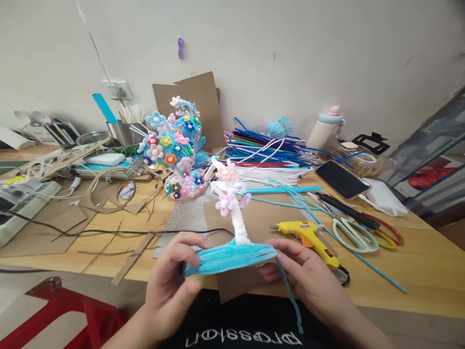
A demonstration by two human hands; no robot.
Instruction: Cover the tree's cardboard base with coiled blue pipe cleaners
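Note:
Between my two hands is a pipe-cleaner flower craft with a flat blue base (232, 258) and a white stem (239, 223) rising from it. Pink and lilac fuzzy flowers (225, 203) sit along the stem. My left hand (174, 276) grips the base's left end, thumb below and fingers over the edge. At the right end, my right hand (301, 271) pinches the base's edge. A loose blue pipe cleaner (290, 298) hangs down beside those right fingers.
A yellow glue gun (308, 237) and scissors (354, 235) lie to the right, near a phone (343, 179). Bundled pipe cleaners (269, 150) and a colourful flower-covered craft (174, 150) stand behind. Cardboard scraps (132, 259) and a black cable (109, 232) spread leftward.

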